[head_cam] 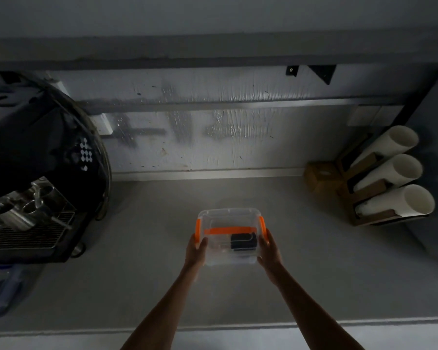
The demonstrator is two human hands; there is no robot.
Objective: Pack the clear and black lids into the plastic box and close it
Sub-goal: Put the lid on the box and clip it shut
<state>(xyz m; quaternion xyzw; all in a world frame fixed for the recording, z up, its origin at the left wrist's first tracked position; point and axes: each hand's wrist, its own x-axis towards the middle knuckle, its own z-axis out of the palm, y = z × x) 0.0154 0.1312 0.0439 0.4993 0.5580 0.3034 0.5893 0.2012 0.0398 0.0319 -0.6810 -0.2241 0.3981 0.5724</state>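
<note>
A clear plastic box [229, 218] with orange side latches and an orange handle sits in the middle of the grey counter, its lid on top. Through the clear plastic a stack of black lids [243, 242] shows on the right side; clear lids beside it are too faint to tell apart. My left hand [196, 250] grips the box's left side near the orange latch. My right hand [268, 250] grips the right side, fingers along the other latch.
An espresso machine [33, 198] with a drip grate stands at the left. At the right, a cardboard rack holds three stacks of white paper cups [395, 173], with a small brown box [321, 178] beside it. A wall rises behind the counter [137, 274].
</note>
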